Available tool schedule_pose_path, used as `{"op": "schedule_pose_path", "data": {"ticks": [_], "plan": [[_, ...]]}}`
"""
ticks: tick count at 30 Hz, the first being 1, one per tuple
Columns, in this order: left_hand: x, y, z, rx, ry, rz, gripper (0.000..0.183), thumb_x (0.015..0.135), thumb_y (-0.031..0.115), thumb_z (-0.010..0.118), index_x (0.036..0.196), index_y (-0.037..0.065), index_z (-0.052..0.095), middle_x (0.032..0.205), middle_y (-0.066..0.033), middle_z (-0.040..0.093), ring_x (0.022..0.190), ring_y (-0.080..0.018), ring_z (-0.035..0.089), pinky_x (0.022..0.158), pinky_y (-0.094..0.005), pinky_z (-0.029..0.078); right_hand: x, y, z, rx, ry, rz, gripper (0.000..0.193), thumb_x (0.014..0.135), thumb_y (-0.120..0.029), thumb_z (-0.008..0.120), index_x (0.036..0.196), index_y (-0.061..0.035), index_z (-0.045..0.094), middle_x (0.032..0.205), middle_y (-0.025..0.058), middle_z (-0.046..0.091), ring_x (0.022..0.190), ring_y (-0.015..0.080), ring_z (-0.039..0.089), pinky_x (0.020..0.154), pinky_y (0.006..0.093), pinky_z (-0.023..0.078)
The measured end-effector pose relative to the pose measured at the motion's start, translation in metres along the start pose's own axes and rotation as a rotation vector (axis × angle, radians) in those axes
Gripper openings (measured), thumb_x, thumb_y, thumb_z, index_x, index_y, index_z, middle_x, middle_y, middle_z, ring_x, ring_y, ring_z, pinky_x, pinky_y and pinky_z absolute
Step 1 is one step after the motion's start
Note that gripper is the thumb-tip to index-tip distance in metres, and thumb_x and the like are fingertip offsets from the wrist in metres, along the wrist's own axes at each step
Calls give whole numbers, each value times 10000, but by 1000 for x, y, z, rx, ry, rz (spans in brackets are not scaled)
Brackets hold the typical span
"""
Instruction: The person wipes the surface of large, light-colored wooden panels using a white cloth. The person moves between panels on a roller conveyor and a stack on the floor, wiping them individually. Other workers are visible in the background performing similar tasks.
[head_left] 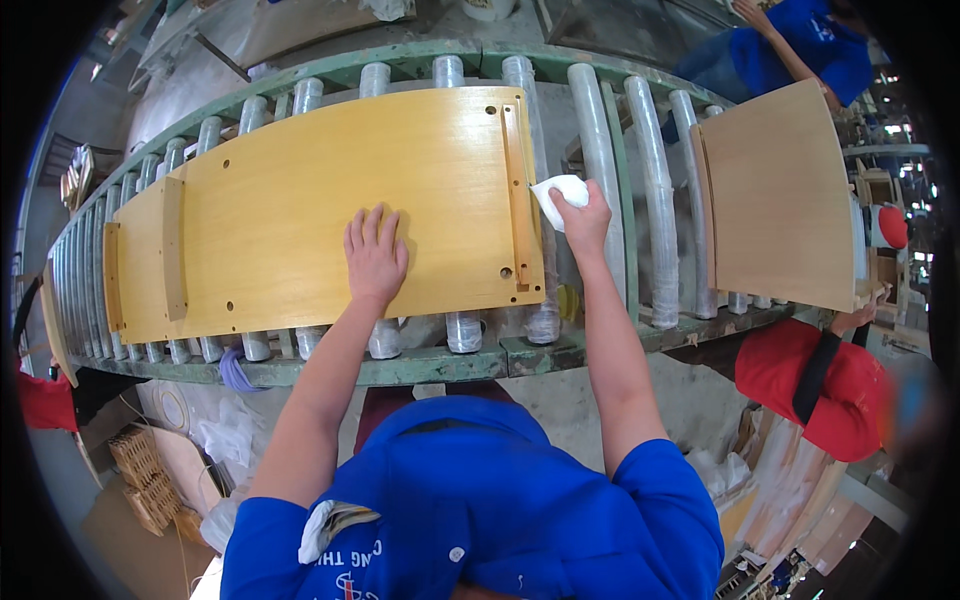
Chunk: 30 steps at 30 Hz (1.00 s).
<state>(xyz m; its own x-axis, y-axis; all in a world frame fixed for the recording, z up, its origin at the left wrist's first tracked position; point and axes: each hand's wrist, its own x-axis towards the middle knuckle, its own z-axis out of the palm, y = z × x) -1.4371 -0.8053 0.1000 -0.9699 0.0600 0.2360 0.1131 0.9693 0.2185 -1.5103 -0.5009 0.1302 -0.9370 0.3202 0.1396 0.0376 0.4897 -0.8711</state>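
A long yellow wooden panel (300,220) lies flat across the rollers, with several dark holes near its edges. Wooden cleats are fixed on it: a narrow one (517,200) along its right end, a wider one (174,250) toward the left and another (112,275) at the left end. My left hand (376,258) rests palm down on the panel's face, fingers stretched out. In my right hand (587,215) is a bunched white cloth (560,198), held at the panel's right edge beside the narrow cleat. My fingers partly cover the cloth.
The roller conveyor (660,200) has green side rails (430,368) and plastic-wrapped rollers. Another wooden panel (775,195) stands on it at right. A person in red (820,385) is at the near right, one in blue (800,50) at the far right. A purple strip (237,370) hangs by the near rail.
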Motion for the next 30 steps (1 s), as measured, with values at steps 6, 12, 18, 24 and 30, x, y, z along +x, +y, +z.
{"op": "schedule_pose_path", "data": {"ticks": [6, 12, 18, 24, 30], "plan": [[-1, -1, 2, -2, 18, 11, 392, 852, 190, 511, 1234, 102, 527, 1334, -119, 444, 1273, -350, 341, 1083, -468, 247, -24, -4, -18, -13, -14, 16, 329, 693, -181, 790, 758, -3, 521, 733, 122, 615, 661, 189, 576, 613, 347, 465], [-3, -3, 4, 9, 18, 9, 400, 857, 228, 513, 1240, 117, 533, 1337, -107, 446, 1282, -340, 334, 1089, -472, 235, -71, -4, -45, -42, -95, 98, 337, 701, -198, 789, 748, -5, 517, 720, 117, 604, 645, 184, 560, 600, 344, 456], [-4, -2, 4, 19, -7, 16, 411, 867, 237, 505, 1264, 131, 510, 1358, -104, 425, 1291, -339, 322, 1094, -469, 226, -111, 0, -67, -102, -138, 116, 366, 702, -202, 789, 726, -5, 481, 697, 116, 551, 639, 199, 531, 593, 342, 433], [-4, -1, 7, 13, -24, -1, 412, 880, 258, 488, 1273, 137, 500, 1362, -103, 419, 1300, -336, 304, 1106, -471, 199, -127, 1, -76, -136, -140, 89, 386, 696, -207, 789, 728, -1, 464, 706, 143, 537, 633, 264, 522, 594, 359, 428], [-3, -4, 14, 9, -20, -1, 427, 864, 274, 496, 1267, 132, 502, 1368, -109, 415, 1304, -350, 304, 1102, -494, 202, -128, 4, -75, -249, -125, 40, 363, 702, -205, 778, 730, -12, 472, 700, 154, 520, 632, 292, 506, 594, 380, 416]]}}
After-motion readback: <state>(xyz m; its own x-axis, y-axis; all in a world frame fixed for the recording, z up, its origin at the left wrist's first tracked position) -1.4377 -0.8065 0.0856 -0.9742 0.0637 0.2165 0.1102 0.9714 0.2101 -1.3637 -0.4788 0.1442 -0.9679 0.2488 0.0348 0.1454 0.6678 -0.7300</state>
